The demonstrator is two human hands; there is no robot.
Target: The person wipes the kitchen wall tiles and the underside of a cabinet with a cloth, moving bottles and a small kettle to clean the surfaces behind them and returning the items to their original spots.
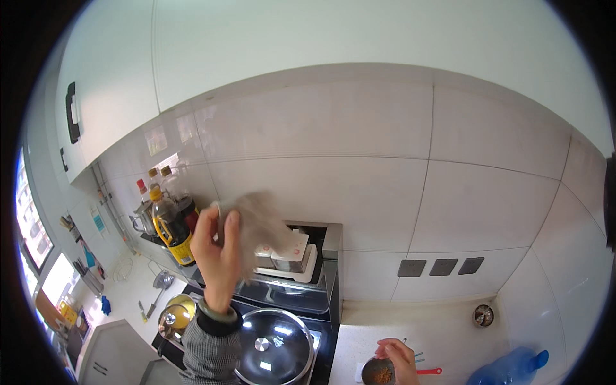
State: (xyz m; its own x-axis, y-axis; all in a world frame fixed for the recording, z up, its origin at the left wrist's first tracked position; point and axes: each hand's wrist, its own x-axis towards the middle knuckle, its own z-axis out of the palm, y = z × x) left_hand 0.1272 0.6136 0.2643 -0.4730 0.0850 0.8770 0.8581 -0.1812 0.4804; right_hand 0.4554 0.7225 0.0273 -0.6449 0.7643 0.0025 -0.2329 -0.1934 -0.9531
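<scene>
My left hand (219,252) is raised over the stove and pinches a limp grey-brown cloth or bag (262,224). Motion blurs it, so its exact kind is unclear. Behind it, white-lidded seasoning boxes (291,255) stand in a white tray on the black shelf at the back of the stove. Below my left forearm, a wok's domed glass lid (279,332) with a steel knob covers the right burner. At the bottom, my right hand (402,361) grips the rim of a small metal bowl (368,368), which contains brown granules.
Sauce bottles (173,231) stand left of my raised hand. A glass-lidded pot (175,315) sits at the stove's left, near a ladle (159,288). Right of the bowl lie a red-handled utensil (430,371) and a blue water jug (505,368). White cabinets (288,38) overhang above.
</scene>
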